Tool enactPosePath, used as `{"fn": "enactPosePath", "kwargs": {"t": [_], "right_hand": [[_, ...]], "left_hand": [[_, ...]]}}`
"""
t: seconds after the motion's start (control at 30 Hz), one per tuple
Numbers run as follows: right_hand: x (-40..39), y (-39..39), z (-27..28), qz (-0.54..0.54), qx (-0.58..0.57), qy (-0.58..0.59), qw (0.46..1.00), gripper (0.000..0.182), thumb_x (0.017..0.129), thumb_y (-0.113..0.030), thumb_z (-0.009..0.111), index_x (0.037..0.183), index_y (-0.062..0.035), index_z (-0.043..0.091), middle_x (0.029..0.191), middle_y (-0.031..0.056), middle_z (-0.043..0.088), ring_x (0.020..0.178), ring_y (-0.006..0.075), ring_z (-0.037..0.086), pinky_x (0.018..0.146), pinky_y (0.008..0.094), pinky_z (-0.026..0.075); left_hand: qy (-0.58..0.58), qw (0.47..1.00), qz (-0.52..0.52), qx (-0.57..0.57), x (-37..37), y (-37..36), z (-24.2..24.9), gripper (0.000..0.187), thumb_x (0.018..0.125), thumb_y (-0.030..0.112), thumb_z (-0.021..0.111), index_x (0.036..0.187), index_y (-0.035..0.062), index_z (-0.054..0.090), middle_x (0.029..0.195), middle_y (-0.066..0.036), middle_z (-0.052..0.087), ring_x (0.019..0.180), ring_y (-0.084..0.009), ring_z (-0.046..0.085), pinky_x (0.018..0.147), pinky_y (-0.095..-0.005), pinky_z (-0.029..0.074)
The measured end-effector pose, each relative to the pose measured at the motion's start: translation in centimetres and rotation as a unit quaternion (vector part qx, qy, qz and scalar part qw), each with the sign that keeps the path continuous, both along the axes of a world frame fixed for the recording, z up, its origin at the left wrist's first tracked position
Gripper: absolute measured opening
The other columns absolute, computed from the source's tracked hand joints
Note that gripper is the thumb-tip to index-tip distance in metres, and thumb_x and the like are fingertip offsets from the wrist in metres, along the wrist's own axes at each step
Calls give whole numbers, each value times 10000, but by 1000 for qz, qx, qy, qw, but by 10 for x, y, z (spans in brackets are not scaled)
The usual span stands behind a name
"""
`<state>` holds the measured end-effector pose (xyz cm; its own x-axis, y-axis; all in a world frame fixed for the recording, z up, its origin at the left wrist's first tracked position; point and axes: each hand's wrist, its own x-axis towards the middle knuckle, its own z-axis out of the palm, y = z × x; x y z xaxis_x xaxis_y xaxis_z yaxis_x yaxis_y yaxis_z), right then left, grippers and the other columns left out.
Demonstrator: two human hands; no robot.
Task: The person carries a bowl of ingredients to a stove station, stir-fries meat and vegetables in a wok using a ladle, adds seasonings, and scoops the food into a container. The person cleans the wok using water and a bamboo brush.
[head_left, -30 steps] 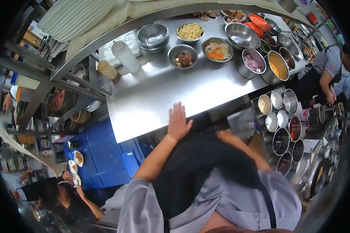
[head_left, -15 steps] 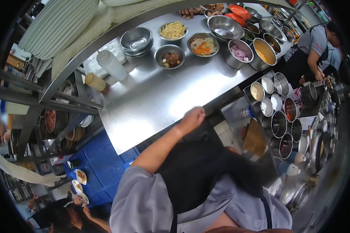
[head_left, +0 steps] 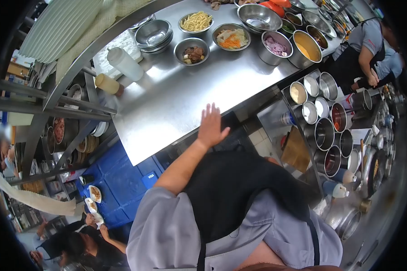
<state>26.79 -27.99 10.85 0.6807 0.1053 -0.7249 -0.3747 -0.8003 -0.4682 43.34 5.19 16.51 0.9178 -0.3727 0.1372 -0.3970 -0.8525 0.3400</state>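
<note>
Through the head view I read the counter (head_left: 167, 108) as the reference part. My left hand (head_left: 210, 128) is at its near edge, back of the hand up. The fingers are extended and slightly spread, with nothing held; they overlap the counter edge in view, but I cannot tell whether they touch it. My right hand (head_left: 272, 160) is nearly all hidden behind the apron (head_left: 239, 185), to the right of the left hand and off the counter's near edge; I cannot tell its finger state.

Along the counter's far side, left to right, I locate the stacked bowls (head_left: 153, 35), meat bowl (head_left: 192, 52), noodle bowl (head_left: 196, 21), carrot bowl (head_left: 231, 37), onion pot (head_left: 276, 48) and orange pot (head_left: 306, 47). The clear bottle (head_left: 125, 64) and yellow bottle (head_left: 107, 84) stand at the counter's left end. The blue table (head_left: 115, 174) lies below that end in view. Metal pots (head_left: 324, 134) sit to the right of the counter's near edge; a co-worker (head_left: 364, 49) stands beyond its right end, hands together
</note>
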Motion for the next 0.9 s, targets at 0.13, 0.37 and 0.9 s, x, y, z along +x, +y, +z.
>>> {"fn": "enactPosePath", "kwargs": {"t": [0.13, 0.37, 0.9], "right_hand": [[30, -12, 2, 17, 7, -16, 1000, 355, 868, -206, 589, 1179, -37, 617, 1012, 207, 670, 941, 362, 641, 821, 426, 493], [78, -22, 21, 40, 34, -26, 998, 418, 870, -204, 605, 1253, -42, 556, 961, 193, 667, 893, 357, 640, 781, 424, 498], [89, -31, 21, 203, -127, -187, 953, 483, 804, -217, 619, 1236, -8, 564, 995, 247, 655, 960, 382, 638, 829, 441, 518]], "left_hand": [[13, 971, -187, -151, -9, -31, -9, 503, 877, 247, 602, 1264, -47, 471, 1326, -240, 464, 1244, -403, 440, 1051, -458, 366], [318, 923, -56, -210, -6, -55, -48, 525, 956, 355, 491, 1299, -40, 459, 1280, -228, 525, 1130, -371, 548, 927, -409, 459], [457, 658, 160, -577, 68, -50, 43, 229, 945, 240, 550, 861, 52, 651, 921, -85, 688, 822, -159, 652, 722, -286, 524]]}}
